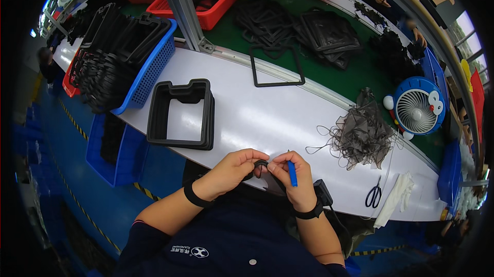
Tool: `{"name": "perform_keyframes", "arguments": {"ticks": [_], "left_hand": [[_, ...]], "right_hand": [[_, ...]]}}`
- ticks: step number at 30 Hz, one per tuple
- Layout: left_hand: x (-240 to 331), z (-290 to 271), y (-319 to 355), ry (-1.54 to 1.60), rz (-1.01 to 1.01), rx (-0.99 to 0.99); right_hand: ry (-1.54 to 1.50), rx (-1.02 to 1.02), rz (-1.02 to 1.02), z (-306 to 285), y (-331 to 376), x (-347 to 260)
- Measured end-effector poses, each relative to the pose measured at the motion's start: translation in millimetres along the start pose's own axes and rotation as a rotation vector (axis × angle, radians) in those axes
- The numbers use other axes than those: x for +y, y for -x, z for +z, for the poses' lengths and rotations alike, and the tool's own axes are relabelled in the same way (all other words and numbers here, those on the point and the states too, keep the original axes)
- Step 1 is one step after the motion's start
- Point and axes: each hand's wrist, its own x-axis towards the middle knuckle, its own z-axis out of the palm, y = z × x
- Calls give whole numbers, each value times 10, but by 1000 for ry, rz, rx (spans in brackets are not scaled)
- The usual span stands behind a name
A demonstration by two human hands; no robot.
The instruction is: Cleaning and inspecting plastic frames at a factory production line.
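Worktable (267, 117), white and long, fills the middle. On its left sits a blue basket (149, 71) crammed with black frames, with a stack of black rectangular frames (180, 115) just beside it. Far right stands a round blue fan (418, 107); near it lies a tangle of grey trimmings (363, 133). At the near edge, the left hand (231, 170) pinches a small black rubber part (260, 165); the right hand (294, 176) touches it, gripping a blue tool (292, 173).

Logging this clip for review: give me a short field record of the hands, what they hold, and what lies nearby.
left hand: grips small black rubber part
right hand: holds slim blue tool, touches the same part
surface: white worktable
left of hands: stack of black rectangular frames
right of hands: tangle of grey trimmings, black-handled scissors, blue round desk fan
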Motion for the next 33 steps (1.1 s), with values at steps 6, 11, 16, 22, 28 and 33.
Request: {"name": "perform_keyframes", "arguments": {"ticks": [6,11,16,22,28,33], "left_hand": [[-39,-81,-3,174,-13,-27],[-22,-67,-9,208,-8,-24],[-22,-34,-4,45,-37,46],[-50,-102,0,199,-21,-38],[13,-6,104,-74,179,133],[32,4,271,-643,630,485]], "right_hand": [[12,40,13,-3,-12,-2],[-6,25,12,-1,-18,4],[-9,12,28,9,-16,15],[-4,23,20,5,-30,10],[-32,76,-19,1,-63,-10],[-9,270,-283,-206,-290,-189]]}}
